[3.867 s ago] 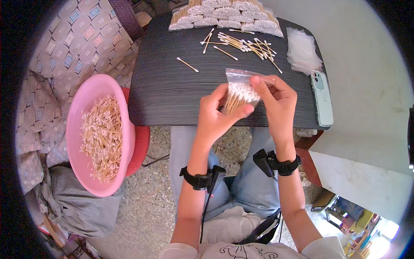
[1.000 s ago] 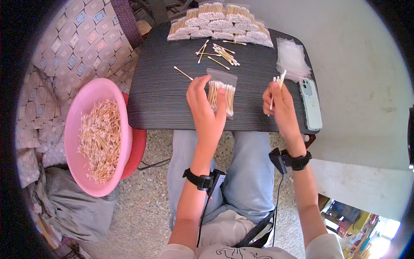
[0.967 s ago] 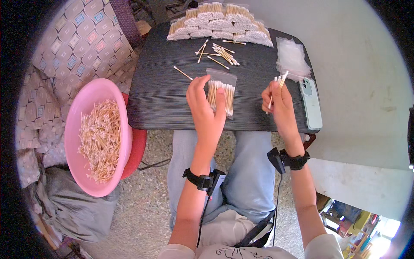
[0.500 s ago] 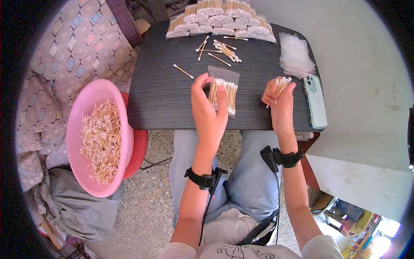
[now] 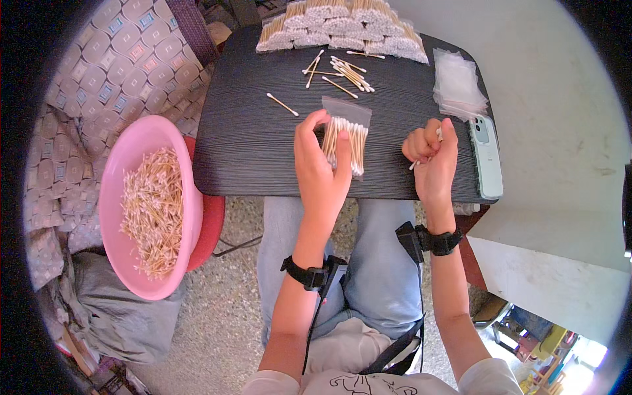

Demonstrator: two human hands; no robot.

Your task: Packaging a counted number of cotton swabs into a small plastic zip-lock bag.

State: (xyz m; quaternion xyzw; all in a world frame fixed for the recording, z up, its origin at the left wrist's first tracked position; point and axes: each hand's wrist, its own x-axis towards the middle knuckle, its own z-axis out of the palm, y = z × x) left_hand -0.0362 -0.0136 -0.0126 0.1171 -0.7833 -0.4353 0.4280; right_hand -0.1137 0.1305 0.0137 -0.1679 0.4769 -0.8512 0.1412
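My left hand (image 5: 320, 158) grips a small clear plastic bag (image 5: 347, 108) filled with a row of wooden-stemmed cotton swabs (image 5: 347, 145). Its thumb presses on the front of the bag, over the table's near edge. To the right, my right hand (image 5: 432, 161) is curled closed around a few more cotton swabs (image 5: 414, 164). Only some white tips poke out from its fingers; the stems are mostly hidden. Beyond my left hand, several loose swabs (image 5: 351, 74) lie scattered on the dark table (image 5: 243, 145), with a single swab (image 5: 282, 105) apart from them.
Filled swab bags (image 5: 342, 29) are piled at the table's far edge. Flat empty bags (image 5: 457, 82) lie at the far right, with a pale phone (image 5: 487, 158) nearer me. Left of the table, a pink basin (image 5: 110, 217) full of swabs rests on a red seat (image 5: 210, 230).
My right fingers have curled tighter around their swabs, so fewer tips show. The filled bag stays in my left hand. The whole view has shifted slightly.
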